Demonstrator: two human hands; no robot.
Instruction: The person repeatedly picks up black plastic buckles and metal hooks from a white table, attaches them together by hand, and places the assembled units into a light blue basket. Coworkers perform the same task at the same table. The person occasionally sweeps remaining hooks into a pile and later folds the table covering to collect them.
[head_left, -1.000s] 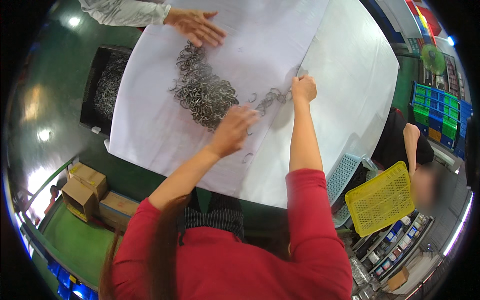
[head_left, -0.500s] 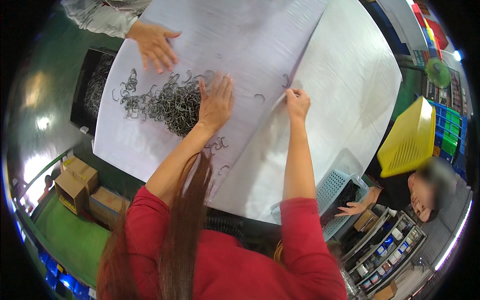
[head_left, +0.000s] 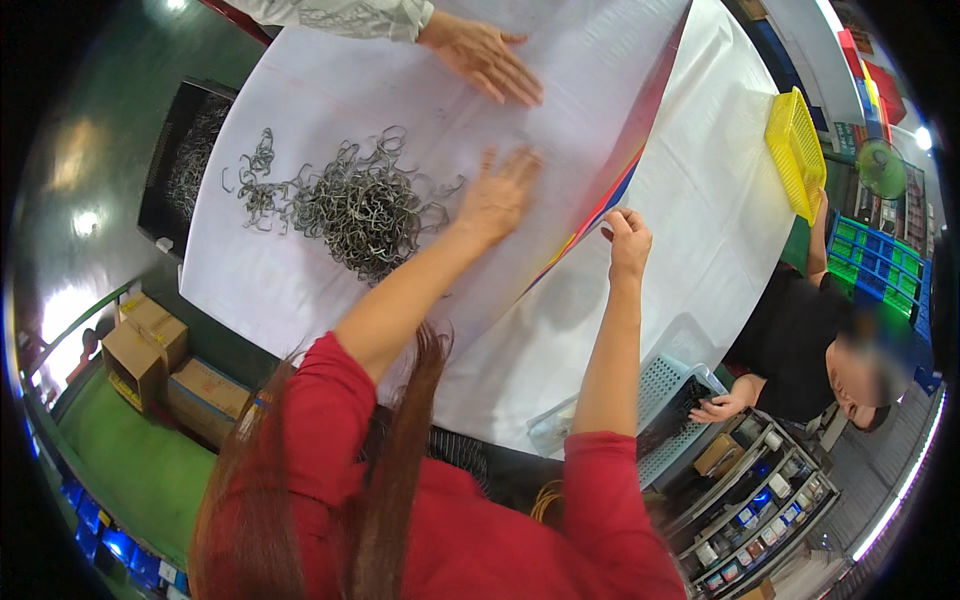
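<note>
A pile of grey metal hooks (head_left: 365, 215), bent like small S or C shapes, lies on the white sheet (head_left: 330, 80) covering the left part of the table. Just right of the pile, my left hand (head_left: 497, 200) is over the sheet with its fingers stretched out, a little blurred, holding nothing. My right hand (head_left: 628, 243) pinches the sheet's edge, which is raised in a slanting line and shows a red, yellow and blue band (head_left: 612, 200). Beyond my left hand, a co-worker's open hand (head_left: 485, 58) in a pale sleeve hovers over the sheet.
At the right, another person in black (head_left: 785, 320) holds a yellow basket (head_left: 797, 155) by the table's edge and has a hand at a light-blue basket (head_left: 655, 395) of dark pieces. A black crate of hooks (head_left: 185, 165) stands left of the table, cardboard boxes (head_left: 150, 350) lower left.
My left hand has moved right, away from the pile; my right hand has shifted right with the sheet edge, baring the coloured band. The co-worker's hand went right. The yellow basket moved farther back.
</note>
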